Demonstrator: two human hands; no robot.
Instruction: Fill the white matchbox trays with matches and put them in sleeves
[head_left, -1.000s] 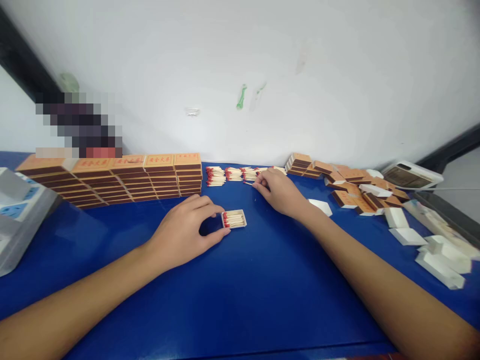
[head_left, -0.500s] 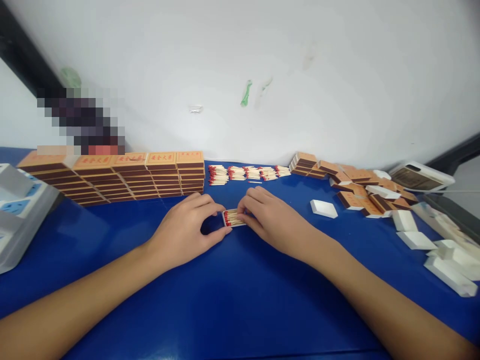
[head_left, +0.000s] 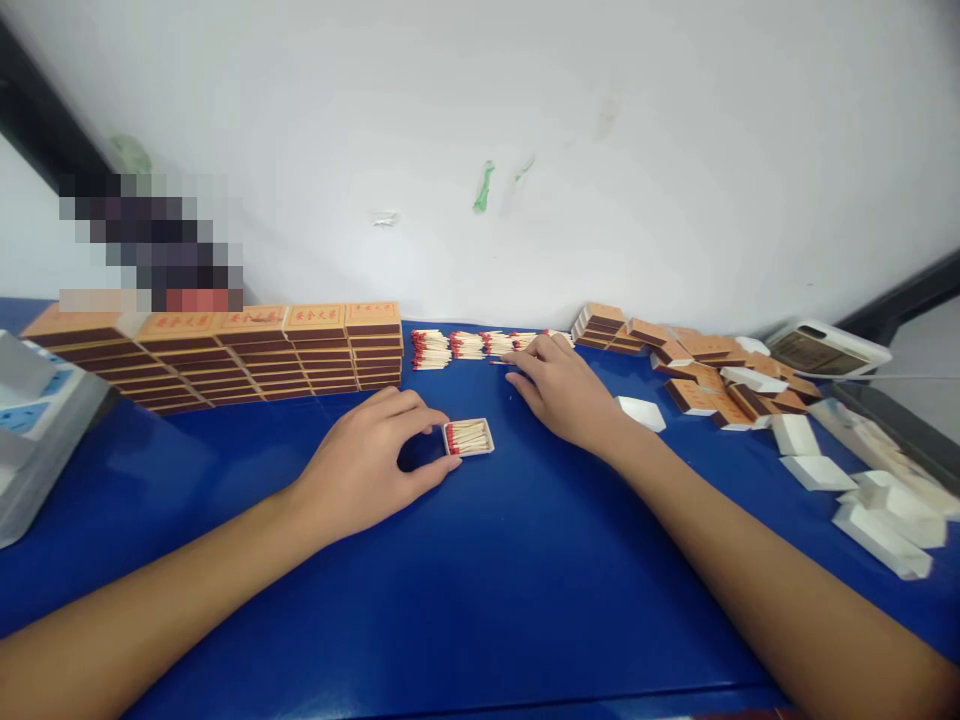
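Observation:
A small white matchbox tray [head_left: 490, 449] stands on the blue table, filled with red-tipped matches [head_left: 469, 437]. My left hand [head_left: 382, 445] holds its left end between thumb and fingers. Farther back, my right hand [head_left: 562, 385] reaches to the row of loose match piles [head_left: 430, 350]. Its index fingertip is at a single match [head_left: 498, 362] in front of the piles, with the thumb a little apart. The hand partly hides the piles at the right of the row.
Stacked matchboxes [head_left: 315, 350] line the back left. A heap of matchbox sleeves [head_left: 709, 347] lies at the back right, with white trays [head_left: 817, 473] beside and in front of it. A power strip [head_left: 45, 440] is at the left edge. Behind rises a white wall [head_left: 450, 120].
My right hand has left the tray and moved back and right to the loose matches. The tray's full row of matches now shows. My left hand stays at the tray.

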